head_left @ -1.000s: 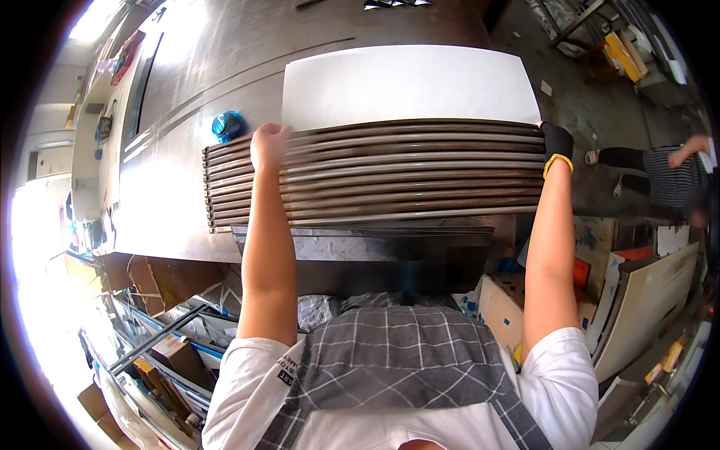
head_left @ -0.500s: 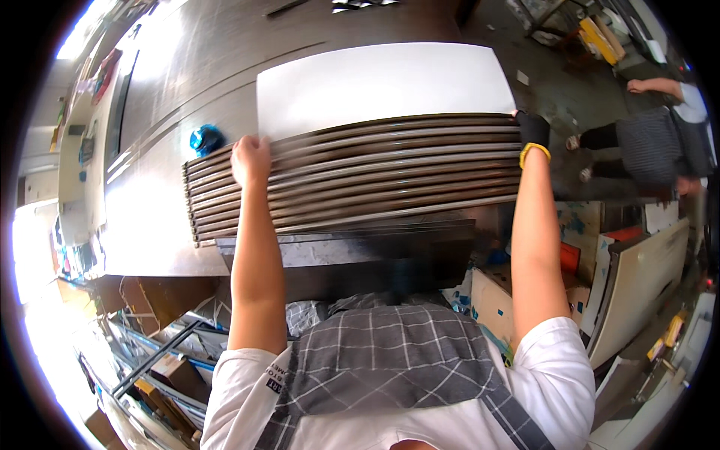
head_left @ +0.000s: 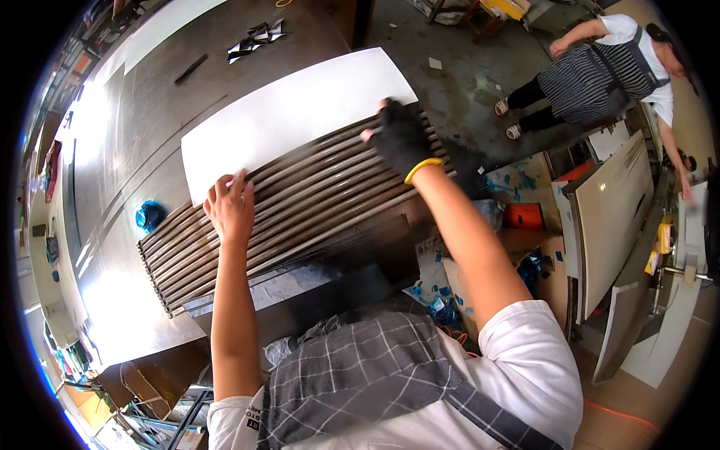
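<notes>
A row of long parallel dark metal rods (head_left: 315, 184) runs slantwise across the front of the metal worktable (head_left: 112, 169). A large white sheet (head_left: 300, 109) lies along their far side. My bare left hand (head_left: 229, 206) rests where the sheet's near edge meets the rods, its fingers spread. In a black fingerless glove, my right hand (head_left: 403, 142) is over the right end of the rods, close to the sheet's right corner. Its thumb and forefinger are apart, and it is slightly blurred. Neither hand visibly grips anything.
A crumpled blue bundle (head_left: 151, 216) sits left of the rods. Small dark-and-white pieces (head_left: 257, 39) and a dark bar (head_left: 190, 69) lie farther back. Another person in a striped apron (head_left: 589, 82) stands at the right. Boards (head_left: 611, 225) lean at the lower right.
My view has turned, tilting the rods and sheet. My right hand has moved inward from the rods' right end, and my left hand's fingers have spread. The other person now reaches out.
</notes>
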Available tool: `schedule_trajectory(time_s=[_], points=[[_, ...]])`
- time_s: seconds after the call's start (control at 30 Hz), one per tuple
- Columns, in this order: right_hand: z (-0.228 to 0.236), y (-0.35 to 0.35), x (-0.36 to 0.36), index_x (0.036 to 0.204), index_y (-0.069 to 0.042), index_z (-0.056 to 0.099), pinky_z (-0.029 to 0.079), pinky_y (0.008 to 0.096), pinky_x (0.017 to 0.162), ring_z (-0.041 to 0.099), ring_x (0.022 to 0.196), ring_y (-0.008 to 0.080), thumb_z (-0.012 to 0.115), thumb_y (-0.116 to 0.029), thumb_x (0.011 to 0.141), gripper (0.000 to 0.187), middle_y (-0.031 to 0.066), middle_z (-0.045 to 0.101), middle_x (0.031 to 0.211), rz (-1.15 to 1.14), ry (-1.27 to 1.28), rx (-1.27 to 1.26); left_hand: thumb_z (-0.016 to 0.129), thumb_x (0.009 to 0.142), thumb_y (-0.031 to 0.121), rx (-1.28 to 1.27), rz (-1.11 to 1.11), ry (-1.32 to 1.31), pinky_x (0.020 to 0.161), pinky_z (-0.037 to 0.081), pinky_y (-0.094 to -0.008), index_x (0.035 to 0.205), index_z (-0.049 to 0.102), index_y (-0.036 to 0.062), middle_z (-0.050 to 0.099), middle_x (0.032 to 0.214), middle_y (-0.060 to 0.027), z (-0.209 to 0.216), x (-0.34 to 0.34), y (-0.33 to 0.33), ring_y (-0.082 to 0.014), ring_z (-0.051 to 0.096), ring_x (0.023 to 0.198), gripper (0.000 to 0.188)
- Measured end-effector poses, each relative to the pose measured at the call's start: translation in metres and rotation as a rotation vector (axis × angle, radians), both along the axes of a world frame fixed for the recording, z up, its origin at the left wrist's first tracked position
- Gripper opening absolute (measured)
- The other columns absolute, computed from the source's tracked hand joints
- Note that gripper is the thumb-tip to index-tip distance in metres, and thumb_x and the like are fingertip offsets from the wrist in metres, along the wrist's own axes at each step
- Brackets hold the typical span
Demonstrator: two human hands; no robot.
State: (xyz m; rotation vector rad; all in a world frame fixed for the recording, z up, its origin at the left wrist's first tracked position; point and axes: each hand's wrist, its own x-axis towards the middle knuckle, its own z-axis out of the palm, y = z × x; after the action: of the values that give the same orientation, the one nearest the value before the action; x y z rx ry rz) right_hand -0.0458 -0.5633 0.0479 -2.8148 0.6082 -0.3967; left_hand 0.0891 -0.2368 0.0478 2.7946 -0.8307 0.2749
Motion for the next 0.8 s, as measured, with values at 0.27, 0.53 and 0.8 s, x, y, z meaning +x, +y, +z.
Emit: schedule_trajectory(time_s=[0.27,0.53,0.8], points=[[0.016,0.002,-0.077,0.107,-0.006,0.061,0.048,0.0381,0.082,0.061,0.097,0.0300,0.064,-0.028,0.083,0.033,0.0157,0.064,0.103,-0.305,-0.333,0.188,0.059,0.084,-0.002,-0.951,0.001,0.731,0.067,0.050,-0.0229,0.119,0.055,0.0039,0.059,0.108,-0.0094,0.008,-0.064,0.020,-0.0103,0.057,0.075,0.036],[0.054,0.151,-0.103,0.111,-0.003,0.062,0.046,0.0284,0.080,0.062,0.089,0.0193,0.049,-0.022,0.094,0.028,0.0119,0.066,0.099,-0.089,-0.562,0.850,0.046,0.091,-0.006,-1.376,-0.173,1.005,0.079,0.053,-0.0284,0.138,0.031,0.0058,0.052,0.123,-0.0151,0.066,-0.153,-0.001,-0.0171,0.064,0.090,0.050],[0.054,0.198,-0.082,0.107,0.000,0.058,0.046,0.0408,0.086,0.058,0.097,0.0361,0.053,-0.011,0.084,0.026,0.0198,0.061,0.103,0.032,-0.555,0.708,0.036,0.084,-0.020,-0.843,-0.670,0.606,0.084,0.049,-0.0330,0.147,0.011,0.0075,0.030,0.144,-0.0276,0.081,-0.188,-0.003,-0.0325,0.039,0.130,0.073]])
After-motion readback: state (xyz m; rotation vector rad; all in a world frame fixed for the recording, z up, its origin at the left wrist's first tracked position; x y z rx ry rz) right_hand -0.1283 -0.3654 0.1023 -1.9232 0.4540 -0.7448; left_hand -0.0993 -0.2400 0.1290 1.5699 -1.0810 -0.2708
